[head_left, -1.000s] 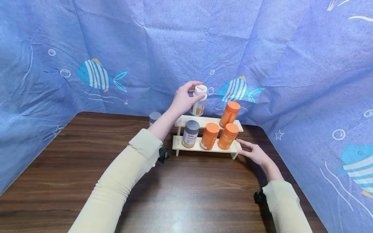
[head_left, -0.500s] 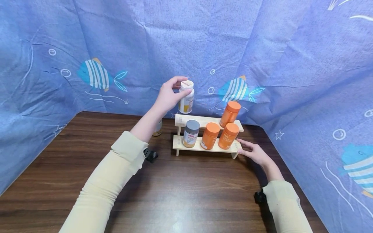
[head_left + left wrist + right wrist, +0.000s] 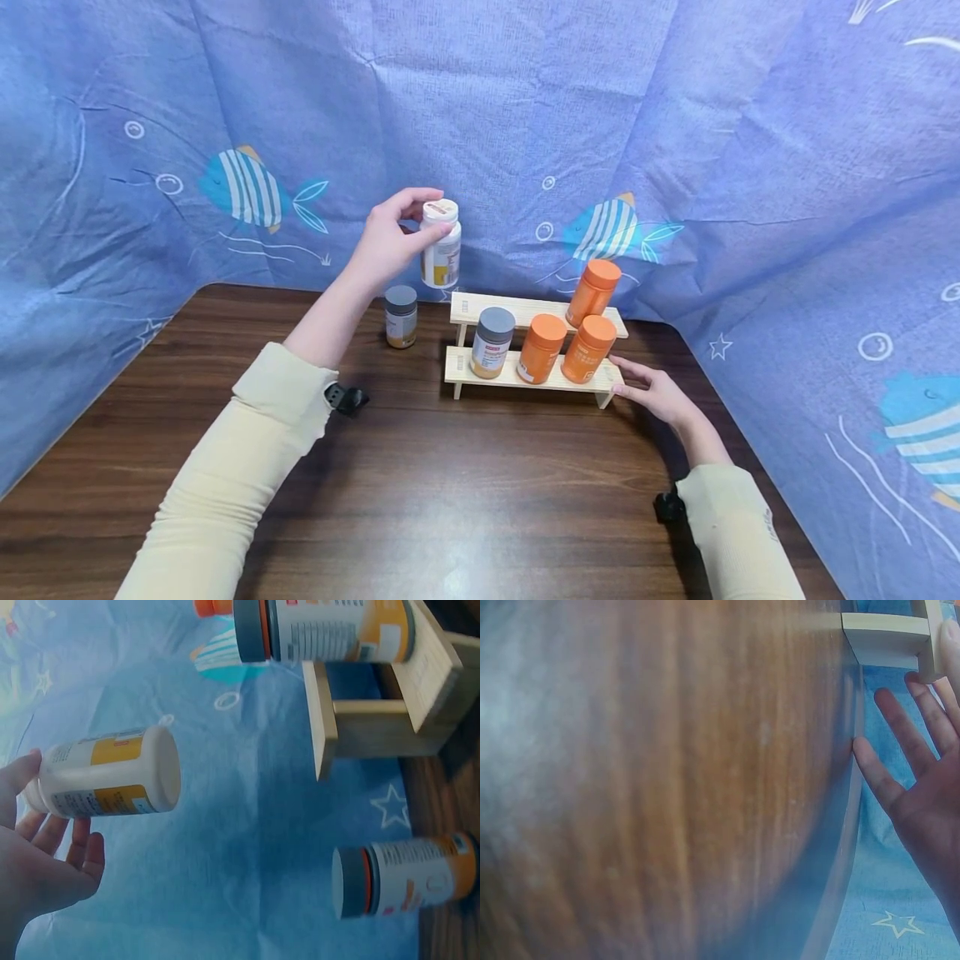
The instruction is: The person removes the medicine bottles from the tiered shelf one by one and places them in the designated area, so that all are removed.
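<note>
A white bottle (image 3: 441, 258) is in the air, upright, just left of the upper shelf of a wooden rack (image 3: 517, 309), its neck grasped between the thumb and fingers of the left hand (image 3: 386, 240). Near it, a grey-lidded jar (image 3: 401, 318) stands on the dark wood table (image 3: 450, 492), while another grey-topped container (image 3: 492, 343) and an orange pair (image 3: 542, 350) occupy the lower shelf, with one orange bottle (image 3: 592, 293) above. At that shelf's right end, the right hand (image 3: 656, 396) has its fingers spread and fairly straight, thumb touching the wood.

Three orange jars (image 3: 542, 352), two grey-lidded jars (image 3: 492, 346), one white bottle (image 3: 444, 250), one two-tier wooden stand (image 3: 536, 312)
</note>
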A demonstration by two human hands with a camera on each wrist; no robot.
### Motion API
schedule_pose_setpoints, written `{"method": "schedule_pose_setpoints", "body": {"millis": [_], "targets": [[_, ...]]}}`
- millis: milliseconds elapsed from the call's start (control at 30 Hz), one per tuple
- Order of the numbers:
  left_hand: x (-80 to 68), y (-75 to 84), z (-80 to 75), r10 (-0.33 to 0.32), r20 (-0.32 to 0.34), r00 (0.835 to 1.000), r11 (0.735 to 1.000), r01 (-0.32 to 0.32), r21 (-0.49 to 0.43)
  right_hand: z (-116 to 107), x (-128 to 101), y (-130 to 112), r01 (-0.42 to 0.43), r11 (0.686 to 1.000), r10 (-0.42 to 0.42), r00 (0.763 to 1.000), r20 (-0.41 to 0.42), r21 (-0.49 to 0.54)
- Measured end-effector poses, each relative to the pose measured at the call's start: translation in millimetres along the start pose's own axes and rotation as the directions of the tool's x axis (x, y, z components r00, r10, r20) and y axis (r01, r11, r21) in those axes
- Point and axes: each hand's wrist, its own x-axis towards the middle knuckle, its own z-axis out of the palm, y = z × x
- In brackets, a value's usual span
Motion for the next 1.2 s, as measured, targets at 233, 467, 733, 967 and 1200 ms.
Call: {"method": "schedule_pose_setpoints", "body": {"millis": [233, 467, 733, 967, 1200], "targets": [[-4.0, -10.2, -19.4, 0.024, -0.032, 0.999, 0.999, -0.023, 0.038, 0.0, -0.7, -0.7, -0.004, 1.0, 0.004, 1.0, -0.001, 0.001], [-10.3, -23.3, -38.1, 0.04, -0.047, 0.998, 0.998, -0.038, 0.056, 0.3, 1.3, 0.7, -0.01, 1.0, 0.01, 1.0, -0.004, 0.002], [-27.5, -28.8, -52.8, -0.007, -0.08, 0.997, 0.996, 0.014, 0.085, 0.2, 1.2, -0.6, -0.012, 1.0, 0.012, 1.0, -0.006, -0.013], [-28.2, -76.3, -63.3, -0.005, -0.087, 0.996, 0.987, 0.019, 0.158, -0.7, 0.9, 1.1, -0.004, 1.0, 0.004, 1.0, -0.003, 0.012], [-34.9, -106.2, -68.4, 0.001, -0.088, 0.996, 0.975, 0.019, 0.223, -0.6, 1.5, 3.2, 0.005, 1.0, -0.005, 1.0, -0.006, 0.004]]}}
